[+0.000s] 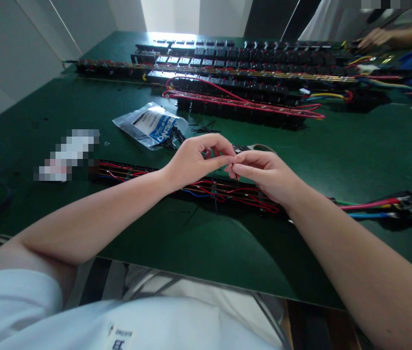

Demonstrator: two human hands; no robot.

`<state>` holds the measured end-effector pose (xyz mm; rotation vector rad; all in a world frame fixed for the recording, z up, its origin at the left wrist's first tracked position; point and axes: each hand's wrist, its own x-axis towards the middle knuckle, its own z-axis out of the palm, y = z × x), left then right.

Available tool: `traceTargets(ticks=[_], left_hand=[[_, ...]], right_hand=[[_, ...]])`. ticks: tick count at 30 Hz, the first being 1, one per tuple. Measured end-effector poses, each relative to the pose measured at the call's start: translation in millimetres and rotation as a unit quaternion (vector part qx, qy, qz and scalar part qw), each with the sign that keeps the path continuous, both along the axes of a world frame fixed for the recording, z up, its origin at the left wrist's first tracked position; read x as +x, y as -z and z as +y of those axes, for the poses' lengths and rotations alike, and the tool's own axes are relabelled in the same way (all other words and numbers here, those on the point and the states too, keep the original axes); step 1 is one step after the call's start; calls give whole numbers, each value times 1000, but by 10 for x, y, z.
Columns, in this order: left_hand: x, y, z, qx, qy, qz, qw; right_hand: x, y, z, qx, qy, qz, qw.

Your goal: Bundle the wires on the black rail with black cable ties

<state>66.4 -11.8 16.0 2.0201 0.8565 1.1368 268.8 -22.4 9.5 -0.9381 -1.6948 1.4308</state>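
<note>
Above the wired strip [213,189] on the green desk [206,253], the left hand [200,158] and the right hand [262,170] meet at their fingertips. The right fingers are narrow, seemingly pinching a thin dark piece [236,177]; what the left ones hold, I cannot tell. The step appears to be preparing this piece, and the next move probably calls for precise, steady fingers.

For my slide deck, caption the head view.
Left hand and right hand meet above a wired strip on a green table.
</note>
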Motion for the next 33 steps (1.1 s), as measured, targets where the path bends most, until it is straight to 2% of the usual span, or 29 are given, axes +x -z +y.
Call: traceTargets(ticks=[7,12,15,18,22,24,27,33], left_hand=[[5,4,-1,-3,13,32,999],[7,7,-45,47,-18,70,996],[4,15,-91,114,-37,103,987],[15,35,-138,224,-40,160,960],[61,87,-166,325,24,294,898],[80,115,-158,330,45,350,875],[87,126,-132,315,64,392,862],[112,-6,-163,271,81,457,843]], right_hand=[[7,-2,5,-4,2,14,1000],[14,-4,4,-16,19,24,999],[10,-1,0,-21,27,51,998],[-1,9,8,-48,49,74,995],[-22,10,30,-69,114,80,988],[-32,1,33,-76,135,90,984],[-38,-11,29,-85,135,99,982],[-32,-4,25,-82,139,88,983]])
